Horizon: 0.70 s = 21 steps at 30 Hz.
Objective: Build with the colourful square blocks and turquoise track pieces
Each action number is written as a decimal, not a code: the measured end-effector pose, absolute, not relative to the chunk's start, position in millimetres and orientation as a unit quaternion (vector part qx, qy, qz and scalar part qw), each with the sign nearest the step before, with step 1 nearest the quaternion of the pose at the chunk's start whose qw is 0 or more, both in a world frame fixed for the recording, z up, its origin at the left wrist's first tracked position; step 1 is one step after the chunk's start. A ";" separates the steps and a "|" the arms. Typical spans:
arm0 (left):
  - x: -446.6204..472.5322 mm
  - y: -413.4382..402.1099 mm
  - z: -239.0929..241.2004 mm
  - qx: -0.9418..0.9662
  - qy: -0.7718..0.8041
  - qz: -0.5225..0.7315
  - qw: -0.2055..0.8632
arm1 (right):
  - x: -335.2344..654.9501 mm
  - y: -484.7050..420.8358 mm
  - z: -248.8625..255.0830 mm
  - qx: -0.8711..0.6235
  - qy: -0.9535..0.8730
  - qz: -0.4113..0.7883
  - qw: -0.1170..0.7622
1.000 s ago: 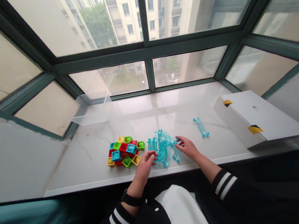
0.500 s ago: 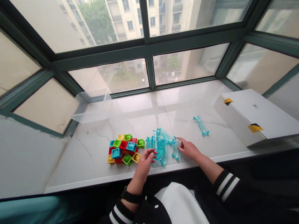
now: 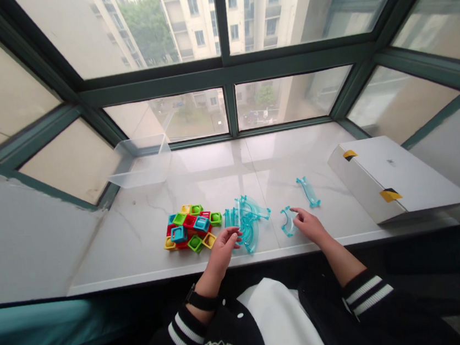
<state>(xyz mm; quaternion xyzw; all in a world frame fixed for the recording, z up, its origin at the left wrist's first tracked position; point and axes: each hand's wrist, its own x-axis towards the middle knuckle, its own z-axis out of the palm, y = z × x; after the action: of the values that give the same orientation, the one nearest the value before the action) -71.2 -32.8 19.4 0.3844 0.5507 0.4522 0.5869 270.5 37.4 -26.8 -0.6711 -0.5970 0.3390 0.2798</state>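
Note:
My left hand (image 3: 222, 255) rests at the lower left of a stack of clear blue plastic track pieces (image 3: 246, 223), its fingertips against them. Whether it grips them is hard to see. My right hand (image 3: 311, 226) is to the right of the stack, its fingers pinching a small curved clear blue track piece (image 3: 287, 221). Another curved track piece (image 3: 308, 192) lies apart, beyond my right hand. Left of the stack sits a tight cluster of red, yellow, green and blue square plastic frames (image 3: 189, 228), with my left hand just below it.
Everything lies on a white marble window sill (image 3: 138, 244). A transparent plastic box (image 3: 140, 163) stands at its far left, against the window frame (image 3: 227, 73). A white cardboard box (image 3: 388, 179) with yellow-and-black tape lies at the right.
My right hand has moved right, and the small curved track piece has moved with it, away from the stack. My left hand has stayed in nearly the same place.

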 end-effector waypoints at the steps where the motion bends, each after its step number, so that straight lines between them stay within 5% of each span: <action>1: -70.2 -32.9 20.7 0.386 0.547 0.453 0.589 | 267.4 35.8 -21.4 -0.656 -0.590 0.362 0.302; 10: -60.7 -37.2 29.6 0.445 0.503 0.437 0.598 | 193.3 16.8 13.3 -0.480 -0.524 0.594 0.377; 21: -53.7 -40.7 50.2 0.483 0.490 0.400 0.606 | 158.7 3.8 28.4 -0.502 -0.543 0.540 0.403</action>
<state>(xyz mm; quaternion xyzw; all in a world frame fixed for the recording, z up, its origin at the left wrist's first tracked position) -53.7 -40.7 50.2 0.4828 0.4896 0.3999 0.6061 158.7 3.8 28.4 -0.5018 -0.5427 0.5399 0.4027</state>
